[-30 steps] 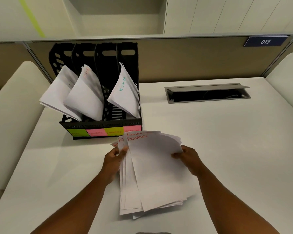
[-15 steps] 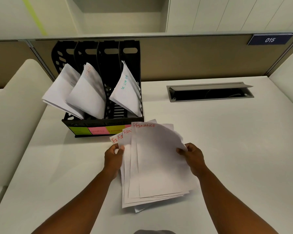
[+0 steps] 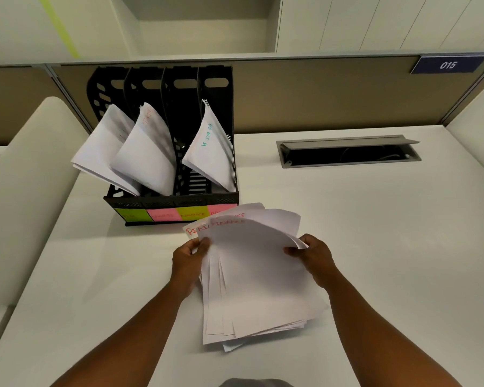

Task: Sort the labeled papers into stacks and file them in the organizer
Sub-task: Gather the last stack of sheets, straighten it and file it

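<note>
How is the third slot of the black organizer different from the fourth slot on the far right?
The third slot holds no papers, so its slotted floor shows; the fourth slot holds a leaning stack with teal writing. The third slot's front sticky note is yellow-green; the fourth slot's note is pink and partly covered by the loose papers in the hands. Both are black, tall-backed slots of one organizer.
</note>
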`<state>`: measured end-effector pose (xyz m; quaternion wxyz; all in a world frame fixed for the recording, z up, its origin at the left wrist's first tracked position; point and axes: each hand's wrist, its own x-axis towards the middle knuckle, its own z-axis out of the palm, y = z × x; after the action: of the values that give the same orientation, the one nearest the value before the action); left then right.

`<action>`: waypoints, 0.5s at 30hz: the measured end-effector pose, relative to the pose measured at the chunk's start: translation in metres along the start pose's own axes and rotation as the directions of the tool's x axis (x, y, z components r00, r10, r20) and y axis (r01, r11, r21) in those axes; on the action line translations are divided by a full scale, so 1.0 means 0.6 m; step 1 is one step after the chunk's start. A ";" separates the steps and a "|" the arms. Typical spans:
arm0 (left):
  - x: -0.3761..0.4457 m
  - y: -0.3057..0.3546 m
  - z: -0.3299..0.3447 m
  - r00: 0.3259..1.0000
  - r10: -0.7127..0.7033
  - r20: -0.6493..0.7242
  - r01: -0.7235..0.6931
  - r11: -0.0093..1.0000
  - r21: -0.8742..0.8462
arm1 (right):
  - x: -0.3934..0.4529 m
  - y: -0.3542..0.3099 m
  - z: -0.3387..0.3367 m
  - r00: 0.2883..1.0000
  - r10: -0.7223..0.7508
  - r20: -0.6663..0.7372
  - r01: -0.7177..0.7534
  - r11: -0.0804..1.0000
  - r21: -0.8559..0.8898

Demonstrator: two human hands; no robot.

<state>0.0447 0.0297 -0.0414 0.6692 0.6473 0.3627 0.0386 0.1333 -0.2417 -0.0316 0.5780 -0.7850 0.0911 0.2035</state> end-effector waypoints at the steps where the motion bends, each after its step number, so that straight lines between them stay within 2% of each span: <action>1: 0.001 0.001 0.000 1.000 -0.011 -0.010 0.011 1.000 -0.011 | 0.001 0.002 0.001 1.000 -0.007 -0.014 0.007 1.000 0.002; 6: 0.010 0.002 -0.008 0.997 -0.004 -0.080 0.002 1.000 -0.028 | -0.004 0.006 -0.007 0.997 -0.058 -0.050 0.062 0.993 0.100; 9: 0.010 0.003 -0.011 0.992 -0.006 -0.126 0.004 1.000 -0.023 | -0.008 0.011 -0.017 0.998 -0.058 -0.003 0.057 0.983 0.177; 12: 0.011 0.003 -0.011 0.989 -0.011 -0.147 0.006 1.000 -0.031 | -0.011 0.014 -0.025 0.982 -0.162 0.095 0.140 0.969 0.203; 15: 0.013 -0.001 -0.013 0.990 -0.026 -0.140 0.016 0.998 -0.067 | -0.012 0.011 -0.024 0.988 -0.083 0.131 0.036 0.944 0.329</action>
<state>0.0461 0.0400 -0.0443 0.6634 0.6167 0.4143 0.0890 0.1273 -0.2580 -0.0307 0.7106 -0.6644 0.0580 0.2239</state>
